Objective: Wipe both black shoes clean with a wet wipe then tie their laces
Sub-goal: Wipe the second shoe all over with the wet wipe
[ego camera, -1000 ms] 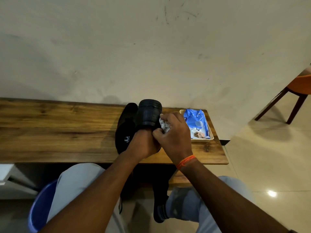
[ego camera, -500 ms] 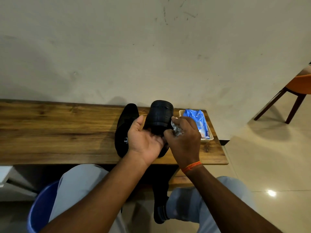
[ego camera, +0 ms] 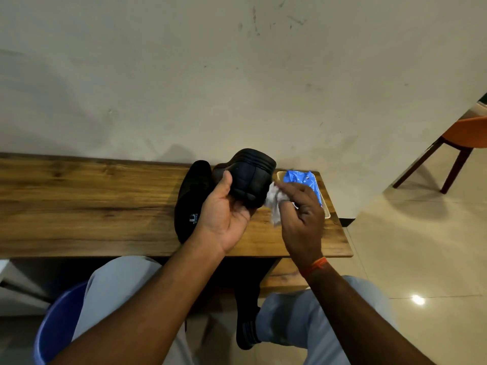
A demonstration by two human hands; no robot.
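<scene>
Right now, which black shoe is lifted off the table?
The right-hand shoe, gripped by the left hand, sole showing; the other shoe lies on the table.

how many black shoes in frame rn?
2. One shoe is held up sole-out in the left hand, beside the wipe in the right hand. The other shoe lies on the wooden table, left of it.

Insole of the lying shoe [ego camera: 193,204]: a white "D" logo with small lettering beside it, too small to read
Blue wipe pack [ego camera: 303,179]: print too blurred to read
</scene>
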